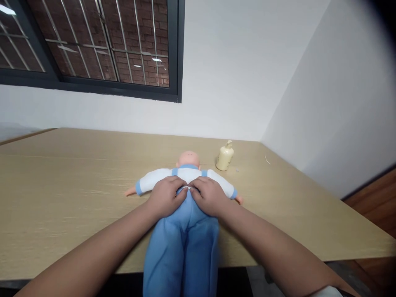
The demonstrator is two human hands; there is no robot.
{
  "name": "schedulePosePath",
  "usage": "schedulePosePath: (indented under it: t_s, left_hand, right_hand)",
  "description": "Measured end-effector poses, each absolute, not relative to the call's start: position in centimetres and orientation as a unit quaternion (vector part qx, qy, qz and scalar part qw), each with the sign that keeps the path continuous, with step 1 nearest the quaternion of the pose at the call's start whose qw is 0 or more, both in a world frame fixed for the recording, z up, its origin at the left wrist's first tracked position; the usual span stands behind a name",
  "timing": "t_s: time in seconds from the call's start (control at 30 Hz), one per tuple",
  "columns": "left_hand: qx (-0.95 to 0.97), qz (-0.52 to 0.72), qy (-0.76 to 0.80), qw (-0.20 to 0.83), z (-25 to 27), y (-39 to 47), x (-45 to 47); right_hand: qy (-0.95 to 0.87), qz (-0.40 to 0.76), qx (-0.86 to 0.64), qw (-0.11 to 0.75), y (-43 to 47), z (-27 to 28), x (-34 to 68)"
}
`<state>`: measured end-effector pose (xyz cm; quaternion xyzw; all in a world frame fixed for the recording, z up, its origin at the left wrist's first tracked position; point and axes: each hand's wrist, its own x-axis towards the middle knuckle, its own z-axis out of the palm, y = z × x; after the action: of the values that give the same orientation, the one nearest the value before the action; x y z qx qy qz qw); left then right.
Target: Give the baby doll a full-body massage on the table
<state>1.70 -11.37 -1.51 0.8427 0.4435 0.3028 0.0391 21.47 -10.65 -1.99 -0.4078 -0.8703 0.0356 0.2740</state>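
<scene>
A doll (185, 218) in a white long-sleeved top and blue overalls lies on the table with its arms spread. Its bald head points away from me and no face shows; the blue legs reach past the table's near edge. On the left of its waist, my left hand (167, 196) is closed, thumb and fingertips together at the clothing. Mirroring it on the right, my right hand (208, 194) has its fingers bent and closed at the same spot. Both hands' fingertips nearly meet over the middle of the back, where the pinched cloth is mostly hidden.
A cream pump bottle (225, 156) stands right of the doll's head. Near the right side lies a thin white strip (267, 159) on the wooden table (77, 177). White walls and a barred window (117, 45) bound the far side.
</scene>
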Motion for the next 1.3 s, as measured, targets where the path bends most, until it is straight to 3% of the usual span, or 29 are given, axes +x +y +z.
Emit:
schedulePosePath:
  t_s: [0.3,0.63,0.93,1.3]
  left_hand:
    - [0.828,0.374,0.414,-0.052,-2.3,-12.1,1.5]
    - [0.828,0.309,0.467,0.024,-2.0,-10.9,1.8]
    - [0.827,0.358,0.431,-0.048,-2.6,-11.8,1.5]
    - [0.845,0.273,0.460,0.023,-1.5,-10.8,1.6]
  right_hand:
    - [-0.850,-0.040,-0.378,0.364,-11.1,-3.2,21.5]
    - [-0.859,0.001,-0.415,0.301,-10.4,-2.6,21.4]
    - [-0.841,-0.078,-0.392,0.365,-10.7,-3.5,21.3]
    - [-0.856,0.011,-0.422,0.300,-9.5,-2.7,21.6]
